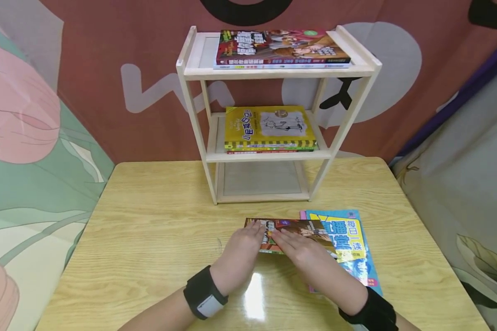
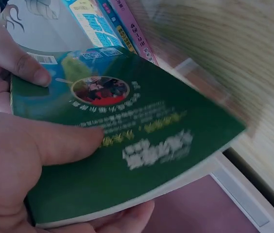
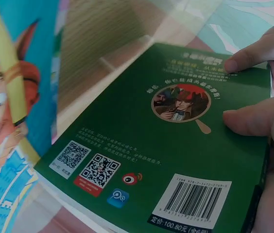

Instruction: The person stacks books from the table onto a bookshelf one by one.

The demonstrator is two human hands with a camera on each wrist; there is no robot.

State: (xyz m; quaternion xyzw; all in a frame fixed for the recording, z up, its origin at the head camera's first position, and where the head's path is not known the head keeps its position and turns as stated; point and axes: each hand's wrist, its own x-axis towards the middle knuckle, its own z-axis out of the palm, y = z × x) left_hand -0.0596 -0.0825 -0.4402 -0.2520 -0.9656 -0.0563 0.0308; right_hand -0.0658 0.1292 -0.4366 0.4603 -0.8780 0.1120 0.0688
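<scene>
Both hands hold one paperback book (image 1: 310, 228) upright and tilted above the table, its brown illustrated front cover towards the head view. In the left wrist view the green back cover (image 2: 161, 116) has thumbs pressed on it; the right wrist view shows a barcode and QR codes on that cover (image 3: 122, 126). My left hand (image 1: 241, 248) grips the left end, fingers over the front cover and thumb on the back. My right hand (image 1: 308, 257) grips nearer the right end in the same way. A blue book (image 1: 358, 269) lies partly behind and beneath the right hand.
A pink book (image 1: 303, 215) peeks out from under the blue one. Behind stands a three-tier wooden shelf (image 1: 269, 157). Its top tier bears brown-covered books (image 1: 281, 48), the middle tier a stack of yellow books (image 1: 269, 126). Fabric hangs around the wooden table (image 1: 149, 220).
</scene>
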